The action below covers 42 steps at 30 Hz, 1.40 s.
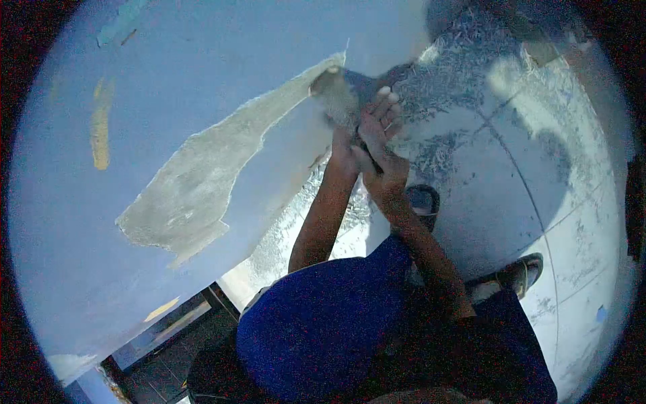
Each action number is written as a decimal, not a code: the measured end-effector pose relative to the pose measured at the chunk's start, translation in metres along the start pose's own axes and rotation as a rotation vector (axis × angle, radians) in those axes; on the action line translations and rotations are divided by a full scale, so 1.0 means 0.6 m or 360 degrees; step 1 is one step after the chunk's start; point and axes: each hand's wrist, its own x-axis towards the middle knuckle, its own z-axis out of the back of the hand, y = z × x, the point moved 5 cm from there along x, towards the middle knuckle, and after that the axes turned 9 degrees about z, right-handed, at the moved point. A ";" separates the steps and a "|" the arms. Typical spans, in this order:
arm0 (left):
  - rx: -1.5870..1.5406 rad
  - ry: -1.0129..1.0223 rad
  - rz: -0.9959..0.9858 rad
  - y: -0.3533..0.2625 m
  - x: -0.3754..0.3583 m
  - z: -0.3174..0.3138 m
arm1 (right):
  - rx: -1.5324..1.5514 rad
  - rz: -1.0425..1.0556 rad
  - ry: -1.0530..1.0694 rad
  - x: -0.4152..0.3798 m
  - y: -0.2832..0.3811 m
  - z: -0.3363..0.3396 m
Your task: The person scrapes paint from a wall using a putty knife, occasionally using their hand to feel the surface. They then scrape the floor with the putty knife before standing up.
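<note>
My left hand point(344, 156) is closed beside the wall, its thumb along a slim dark handle point(369, 156). The handle slants between my two hands; what is at its far end blurs into a grey area by the wall, and I cannot tell what kind of tool it is. My right hand point(382, 121) lies close against the left, fingers stretched out and palm turned up. Just beyond both hands, the blue wall point(289, 182) bears a long bare grey plaster patch point(195, 178) with ragged, pale edges.
A yellowish streak point(101, 128) marks the wall at the left. Pale debris and dust cover the tiled floor point(498, 175). My sandalled feet, one in a dark sandal point(528, 273), stand on it. Below the wall's lower edge is a dark opening point(178, 360).
</note>
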 end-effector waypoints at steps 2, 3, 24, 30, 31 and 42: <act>0.0606 -0.0226 -0.0223 -0.027 -0.007 0.001 | -0.0134 0.0196 -0.0320 0.052 0.010 0.014; 0.0954 -0.0405 -0.0276 -0.025 -0.017 -0.001 | 0.0294 -0.0063 -0.0284 0.098 0.035 0.030; 0.0136 -0.0170 -0.0103 -0.001 -0.018 0.000 | -0.0110 -0.0008 0.0073 0.007 0.021 0.027; 0.0151 -0.0166 -0.0160 0.005 -0.021 0.067 | -0.0004 -0.0151 -0.0002 -0.004 0.020 0.020; 0.0089 0.0022 -0.0172 0.003 -0.018 0.060 | 0.0023 -0.0141 0.0019 0.001 0.018 0.013; 0.0296 -0.0207 0.0001 0.013 -0.007 0.011 | 0.0006 -0.0168 0.0009 0.014 0.004 0.037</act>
